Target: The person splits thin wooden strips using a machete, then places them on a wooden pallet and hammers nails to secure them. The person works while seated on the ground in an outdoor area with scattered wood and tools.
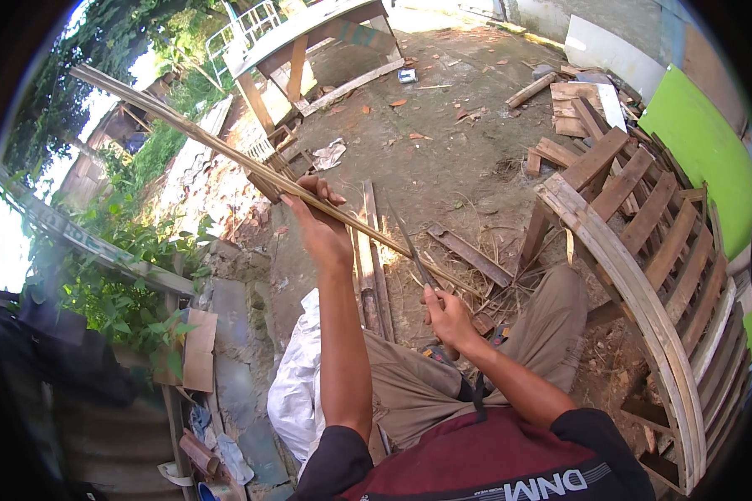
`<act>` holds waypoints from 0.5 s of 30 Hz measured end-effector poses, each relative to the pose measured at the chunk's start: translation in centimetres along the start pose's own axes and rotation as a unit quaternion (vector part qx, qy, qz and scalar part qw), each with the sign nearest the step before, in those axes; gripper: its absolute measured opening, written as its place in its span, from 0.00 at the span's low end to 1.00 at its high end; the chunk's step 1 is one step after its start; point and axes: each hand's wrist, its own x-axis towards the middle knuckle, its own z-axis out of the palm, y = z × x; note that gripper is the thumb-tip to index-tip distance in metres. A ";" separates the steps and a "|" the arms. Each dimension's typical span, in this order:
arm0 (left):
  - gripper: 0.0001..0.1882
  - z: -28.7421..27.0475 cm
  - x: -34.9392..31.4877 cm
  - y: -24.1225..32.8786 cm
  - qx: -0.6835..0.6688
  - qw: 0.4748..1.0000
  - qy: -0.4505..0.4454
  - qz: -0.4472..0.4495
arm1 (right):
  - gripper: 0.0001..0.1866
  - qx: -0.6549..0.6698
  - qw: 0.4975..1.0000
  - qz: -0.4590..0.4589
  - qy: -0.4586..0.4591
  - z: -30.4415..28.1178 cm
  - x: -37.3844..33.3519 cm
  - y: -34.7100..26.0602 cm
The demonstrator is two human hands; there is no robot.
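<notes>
Head view, looking down over a seated lap. Left hand (319, 224) raised well forward on a nearly straight arm, fingers (330, 195) curled shut around a long bamboo strip (226, 150), thumb side up. Strip slanting from far upper left, through the left grip, down to the right, ending near the ground in front of the knees. Right hand (449, 317) held lower and closer to the body, elbow bent, forearm coming in from the lower right, fingers closed around the handle of a knife (411, 248). Thin blade pointing up and away, tip just beside the strip's underside; actual contact too fine to tell. Khaki trousers (409, 384) beneath both forearms, knees apart. More bamboo slats (369, 267) lying on the dirt ground (443, 125) between the legs, under the strip. Curved wooden frame (643, 284) of slats standing at the right, close to the right knee. White sack (297, 392) beside the left thigh. Wooden table (309, 33) far off at the top.
</notes>
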 end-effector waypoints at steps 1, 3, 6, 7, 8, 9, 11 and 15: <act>0.27 0.5 0.9 1.2 -0.001 1.000 -0.016 0.018 | 0.33 -0.017 1.000 -0.014 0.005 -0.2 0.2 -0.1; 0.27 1.7 2.5 3.9 -0.008 0.998 -0.024 0.053 | 0.34 -0.041 0.998 -0.034 0.015 -0.1 0.5 -0.5; 0.25 4.0 3.7 8.4 -0.021 0.994 0.003 0.104 | 0.34 -0.058 0.996 -0.059 0.021 0.0 0.4 -1.9; 0.23 3.4 3.8 9.4 -0.017 0.992 -0.028 0.124 | 0.34 -0.060 0.996 -0.069 0.013 0.3 0.0 -3.3; 0.21 2.9 3.8 10.1 -0.013 0.988 -0.059 0.143 | 0.33 -0.062 0.995 -0.079 0.007 0.5 -0.5 -4.8; 0.21 3.1 3.5 10.1 0.000 0.988 -0.025 0.149 | 0.33 -0.057 0.994 -0.097 0.003 0.7 -0.9 -6.5; 0.21 3.8 2.6 9.3 0.029 0.984 0.041 0.168 | 0.31 -0.043 0.990 -0.136 -0.008 1.3 -1.7 -10.4; 0.22 4.9 0.0 9.6 0.095 0.962 0.119 0.228 | 0.30 0.004 0.978 -0.190 -0.083 1.4 -4.6 -19.7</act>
